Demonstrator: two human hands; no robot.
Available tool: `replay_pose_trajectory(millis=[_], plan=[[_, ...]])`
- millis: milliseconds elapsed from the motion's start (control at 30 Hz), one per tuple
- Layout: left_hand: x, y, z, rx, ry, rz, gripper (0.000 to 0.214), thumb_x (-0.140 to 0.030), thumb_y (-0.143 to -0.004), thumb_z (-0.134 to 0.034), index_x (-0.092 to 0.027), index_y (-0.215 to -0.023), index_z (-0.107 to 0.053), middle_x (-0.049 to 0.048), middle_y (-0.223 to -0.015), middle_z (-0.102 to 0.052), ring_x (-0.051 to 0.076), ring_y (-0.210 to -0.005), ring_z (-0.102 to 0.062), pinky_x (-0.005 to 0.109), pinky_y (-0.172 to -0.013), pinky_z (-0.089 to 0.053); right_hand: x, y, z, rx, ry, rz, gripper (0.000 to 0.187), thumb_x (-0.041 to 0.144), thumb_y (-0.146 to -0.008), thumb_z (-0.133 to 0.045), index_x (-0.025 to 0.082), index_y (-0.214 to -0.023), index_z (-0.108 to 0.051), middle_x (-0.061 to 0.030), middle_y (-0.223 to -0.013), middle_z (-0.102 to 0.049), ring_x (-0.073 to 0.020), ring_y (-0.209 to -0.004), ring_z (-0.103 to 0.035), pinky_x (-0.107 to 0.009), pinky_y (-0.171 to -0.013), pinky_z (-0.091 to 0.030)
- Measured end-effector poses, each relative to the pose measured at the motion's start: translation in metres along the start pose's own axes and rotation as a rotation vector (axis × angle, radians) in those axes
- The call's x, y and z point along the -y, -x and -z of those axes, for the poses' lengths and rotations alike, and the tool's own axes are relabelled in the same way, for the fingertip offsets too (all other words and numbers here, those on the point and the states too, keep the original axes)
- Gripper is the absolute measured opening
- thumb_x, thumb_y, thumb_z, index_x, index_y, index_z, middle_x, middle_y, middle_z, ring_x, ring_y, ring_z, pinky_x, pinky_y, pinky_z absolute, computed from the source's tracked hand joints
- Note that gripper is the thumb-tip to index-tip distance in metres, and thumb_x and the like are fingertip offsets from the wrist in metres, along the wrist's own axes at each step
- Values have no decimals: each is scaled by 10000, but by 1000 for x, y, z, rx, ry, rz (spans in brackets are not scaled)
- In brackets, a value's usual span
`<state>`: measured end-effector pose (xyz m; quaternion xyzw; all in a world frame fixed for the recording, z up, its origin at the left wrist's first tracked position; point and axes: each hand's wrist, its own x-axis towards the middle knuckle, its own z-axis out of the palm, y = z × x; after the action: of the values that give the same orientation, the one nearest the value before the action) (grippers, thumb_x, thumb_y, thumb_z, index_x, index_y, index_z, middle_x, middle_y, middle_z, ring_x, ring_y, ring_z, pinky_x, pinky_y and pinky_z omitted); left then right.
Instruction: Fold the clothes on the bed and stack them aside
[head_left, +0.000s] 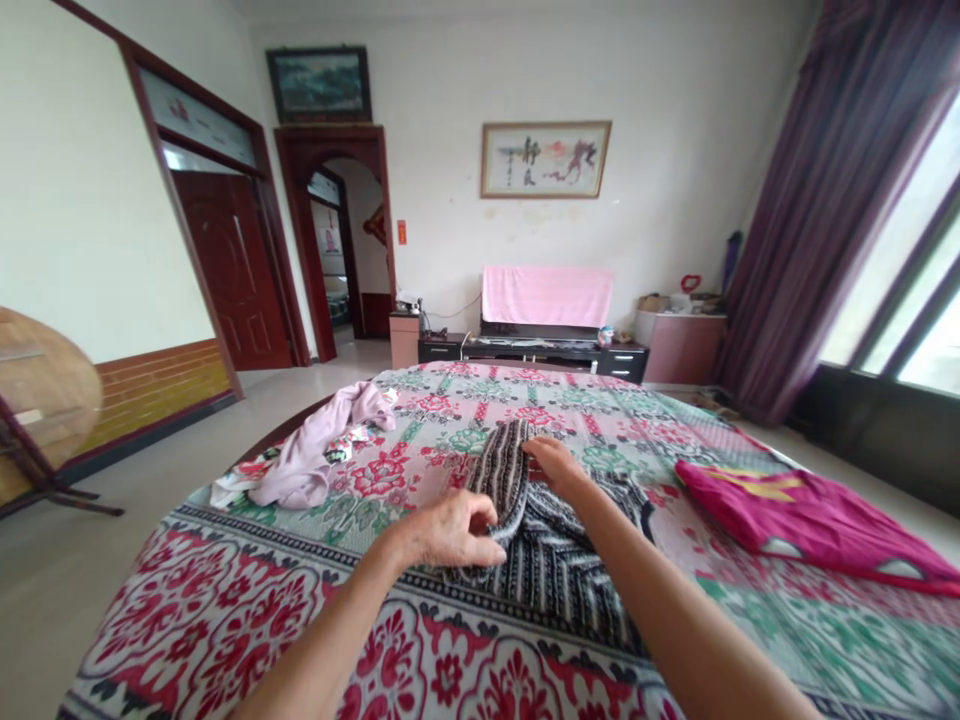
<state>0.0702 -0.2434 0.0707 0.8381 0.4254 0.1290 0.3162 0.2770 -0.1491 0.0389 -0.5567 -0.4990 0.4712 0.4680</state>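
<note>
A black-and-white patterned knit garment [570, 575] lies on the bed in front of me, with one narrow section, perhaps a sleeve, folded up over the rest. My left hand [457, 528] is at the near end of this folded section, thumb and fingers curled about its edge. At its far right edge, my right hand [556, 464] grips the cloth between thumb and fingers; the fingertips are partly hidden behind the fabric. Under the garment spreads a red, green and white floral bedspread [420, 610].
To the left lies a crumpled pale pink garment [307, 450] with printed cloth beside it. A magenta garment [817, 525] rests flat at the right edge. Beyond the bed stands a low black cabinet [626, 362] with a pink cloth [547, 293] above it. A round wooden tabletop [49, 390] leans at the left.
</note>
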Motion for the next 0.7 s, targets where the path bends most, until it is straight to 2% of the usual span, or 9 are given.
replay_pose_trajectory(millis=[167, 333, 400, 467, 533, 567, 633, 700], plan=[[-6, -6, -22, -15, -67, -15, 259, -359, -639, -644, -179, -823, -674, -18, -684, -614, 111, -619, -517, 205, -545, -356, -9, 9, 13, -39, -8, 0, 88, 243, -680, -520, 196, -635, -460, 50, -527, -458, -83, -489, -484, -197, -496, -468], [-5, -8, -21, -21, 32, -39, 315, -408, -684, -644, -177, -895, -684, -5, -748, -663, 117, -657, -564, 201, -587, -407, -18, 12, 17, -51, 6, 54, 122, 285, -715, -559, 177, -772, -550, 21, -638, -571, -100, -554, -548, -190, -473, -450], [1, -11, -19, -152, 45, -36, 304, -431, -750, -590, -177, -890, -681, 3, -764, -669, 120, -679, -579, 205, -615, -431, -23, 9, 17, -59, 42, 63, 204, 256, -712, -569, 170, -897, -569, 15, -665, -603, -111, -567, -567, -189, -463, -438], [10, -16, -19, -349, 8, -16, 295, -415, -801, -535, -178, -901, -679, 20, -804, -674, 126, -703, -592, 219, -658, -460, -27, 6, 18, -84, 80, 59, 341, 211, -703, -565, 169, -1041, -549, 22, -672, -617, -118, -570, -581, -191, -468, -437], [19, -22, -22, -483, -44, -18, 305, -381, -816, -522, -178, -985, -674, 55, -943, -685, 152, -825, -622, 250, -781, -487, -30, 2, 20, -130, 125, 54, 485, 191, -698, -564, 172, -1178, -494, 31, -680, -623, -120, -571, -588, -194, -478, -442], [24, -25, -24, -514, -69, -30, 328, -366, -816, -525, -178, -1045, -664, 76, -1056, -673, 174, -937, -621, 274, -872, -478, -31, 0, 21, -148, 150, 56, 536, 192, -699, -565, 173, -1226, -467, 35, -684, -624, -120, -571, -589, -196, -483, -444], [31, -29, -32, -493, -111, -65, 405, -359, -818, -531, -180, -1169, -624, 102, -1295, -573, 215, -1186, -528, 325, -1038, -395, -32, -3, 23, -168, 213, 61, 580, 202, -705, -569, 178, -1271, -444, 38, -690, -627, -122, -576, -594, -204, -500, -452], [37, -31, -40, -426, -149, -81, 498, -397, -830, -524, -190, -1282, -555, 96, -1452, -428, 235, -1338, -381, 369, -1123, -298, -33, -4, 25, -183, 300, 69, 567, 214, -719, -568, 188, -1274, -454, 32, -711, -641, -129, -602, -607, -219, -542, -469]])
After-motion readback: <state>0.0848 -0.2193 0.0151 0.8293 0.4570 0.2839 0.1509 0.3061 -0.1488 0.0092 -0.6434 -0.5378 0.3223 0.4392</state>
